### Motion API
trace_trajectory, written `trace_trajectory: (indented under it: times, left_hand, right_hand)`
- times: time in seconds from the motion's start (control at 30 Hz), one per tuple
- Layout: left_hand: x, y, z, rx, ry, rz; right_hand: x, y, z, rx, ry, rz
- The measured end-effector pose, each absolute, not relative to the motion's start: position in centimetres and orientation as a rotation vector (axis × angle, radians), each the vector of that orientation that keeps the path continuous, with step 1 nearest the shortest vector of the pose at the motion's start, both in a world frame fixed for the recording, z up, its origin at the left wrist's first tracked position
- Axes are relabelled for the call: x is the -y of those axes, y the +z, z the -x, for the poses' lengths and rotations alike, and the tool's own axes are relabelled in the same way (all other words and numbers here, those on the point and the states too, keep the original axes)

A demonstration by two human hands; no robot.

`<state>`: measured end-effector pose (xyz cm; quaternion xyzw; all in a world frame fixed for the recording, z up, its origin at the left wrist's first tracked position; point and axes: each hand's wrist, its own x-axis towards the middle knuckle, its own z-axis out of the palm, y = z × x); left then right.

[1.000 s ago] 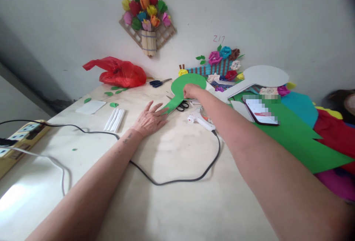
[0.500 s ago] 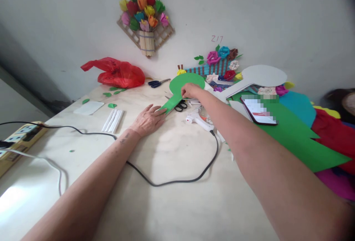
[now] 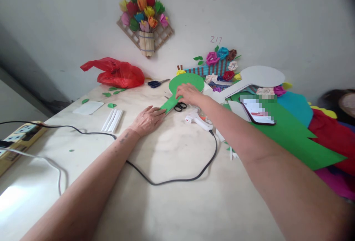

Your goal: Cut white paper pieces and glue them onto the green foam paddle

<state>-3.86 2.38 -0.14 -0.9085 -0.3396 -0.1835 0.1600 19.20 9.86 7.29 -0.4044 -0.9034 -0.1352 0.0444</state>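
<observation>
A green paddle-shaped cutout [image 3: 188, 81], with a round head and a long handle, lies on the table in front of me. My left hand [image 3: 149, 120] rests flat at the near end of its handle, fingers stretched out and touching it. Where the handle meets the round head, my right hand [image 3: 189, 93] has its fingers curled down onto the cutout. Black-handled scissors [image 3: 179, 106] lie partly under the handle. Close below my right wrist is a white glue gun [image 3: 198, 120] with a black cord.
White glue sticks [image 3: 112, 120], a white card [image 3: 88, 107] and green paper leaves [image 3: 111, 105] lie left. A red plastic bag [image 3: 119, 73] and dark-handled scissors [image 3: 155, 84] are behind. Rightward are a white paddle-shaped cutout [image 3: 262, 76], a phone [image 3: 257, 111] and green sheets [image 3: 299, 141].
My right hand has slid slightly down and toward me, from the edge of the round head to the top of the handle. My left hand stays in place.
</observation>
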Motion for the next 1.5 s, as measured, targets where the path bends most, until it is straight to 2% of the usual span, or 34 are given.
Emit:
trace_trajectory:
  times: [0.43, 1.5]
  left_hand:
    - [-2.8, -0.9, 4.2, 0.929, -0.558, 2.596]
    - [-2.0, -0.2, 3.9, 1.038, -0.497, 2.566]
  right_hand:
    - [-10.4, 5.4, -18.0, 2.841, -0.386, 1.133]
    - [-9.2, 6.2, -17.9, 2.871, -0.3, 1.197]
